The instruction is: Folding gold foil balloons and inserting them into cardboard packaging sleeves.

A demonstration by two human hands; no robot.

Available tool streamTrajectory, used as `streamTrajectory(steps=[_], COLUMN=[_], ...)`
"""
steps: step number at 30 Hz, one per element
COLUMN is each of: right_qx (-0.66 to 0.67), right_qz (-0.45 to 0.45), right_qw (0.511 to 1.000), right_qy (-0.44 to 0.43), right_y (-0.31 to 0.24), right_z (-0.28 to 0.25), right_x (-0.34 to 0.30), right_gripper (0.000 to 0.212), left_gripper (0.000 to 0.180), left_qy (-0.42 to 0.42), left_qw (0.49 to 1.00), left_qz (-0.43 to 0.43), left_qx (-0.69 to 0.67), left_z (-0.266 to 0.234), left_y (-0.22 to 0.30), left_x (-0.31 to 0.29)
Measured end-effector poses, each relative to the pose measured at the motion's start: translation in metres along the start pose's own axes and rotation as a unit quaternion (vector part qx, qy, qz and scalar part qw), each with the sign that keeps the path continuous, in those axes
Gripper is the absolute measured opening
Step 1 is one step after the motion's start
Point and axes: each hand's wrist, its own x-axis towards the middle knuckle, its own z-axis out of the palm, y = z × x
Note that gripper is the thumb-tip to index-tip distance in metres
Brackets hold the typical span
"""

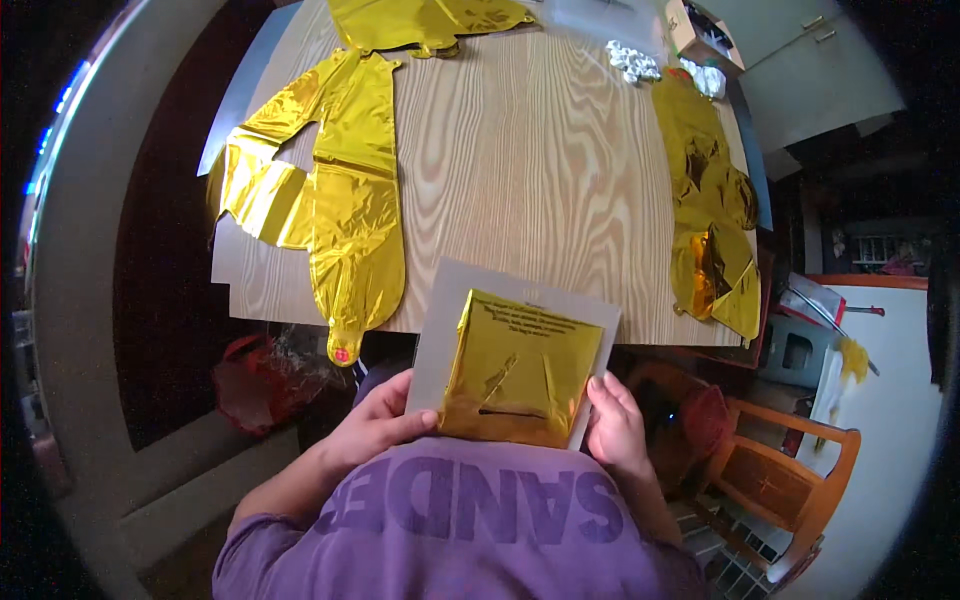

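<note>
Close to my chest, just in front of the table edge, I hold a flat packet (pixel 522 375). It shows a folded gold foil sheet against a pale grey backing, with dark print across the top. My left hand (pixel 383 418) grips its left edge, thumb lying on the front. The right edge is pinched by my right hand (pixel 613 418), thumb also in front. Fingers behind the packet are hidden. A flat, uninflated gold foil balloon (pixel 355 190) lies at the table's left, its rounded tab hanging over the near edge.
More gold foil (pixel 420 22) lies at the table's far side, and another crumpled gold foil piece (pixel 690 150) along the right. White crumpled bits (pixel 632 62) and an open box (pixel 700 38) sit at the far right. A wooden chair (pixel 775 475) stands right of me.
</note>
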Motion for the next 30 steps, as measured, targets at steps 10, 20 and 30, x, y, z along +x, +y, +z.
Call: streamTrajectory(steps=[10,20,30], right_qx=[-0.065,0.004,-0.114], right_qz=[0.044,0.014,-0.072], right_qw=[0.989,0.995,0.984], right_qy=[-0.129,0.101,-0.119], right_y=[-0.022,0.009,-0.020], right_z=[-0.012,0.008,0.008], right_x=[0.035,0.003,0.004], right_gripper=[0.031,0.024,0.062], left_gripper=[0.029,0.041,0.104], left_qy=[0.111,0.103,0.056], left_qw=[0.985,0.976,0.970], left_qz=[0.132,0.140,0.183], left_qx=[0.028,0.132,0.152], left_z=[0.004,0.001,0.011], left_y=[0.033,-0.003,0.002], left_x=[0.047,0.034,0.015])
